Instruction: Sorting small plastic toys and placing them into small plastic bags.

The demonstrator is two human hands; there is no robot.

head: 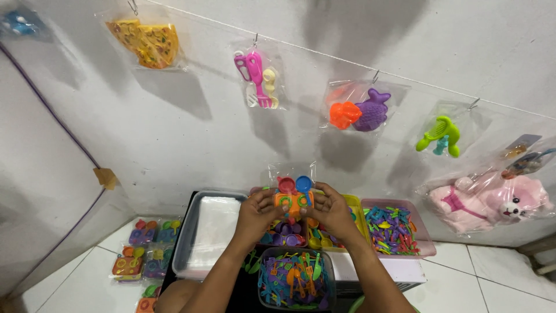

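Hands meet at the bag (292, 177), the landmark here: a clear packet holding an orange toy stove (293, 201) with a red pot and a blue pot on top. The left hand (256, 210) pinches the bag's left edge, and the right hand (331, 210) pinches its right edge, each grip closed on the bag. The bag stands upright, long axis vertical, between the hands and equally near both. Below the bag sits a tub (295, 281) of small utensils; to its left is a grey tray (188, 232), to its right a pink bin (427, 240).
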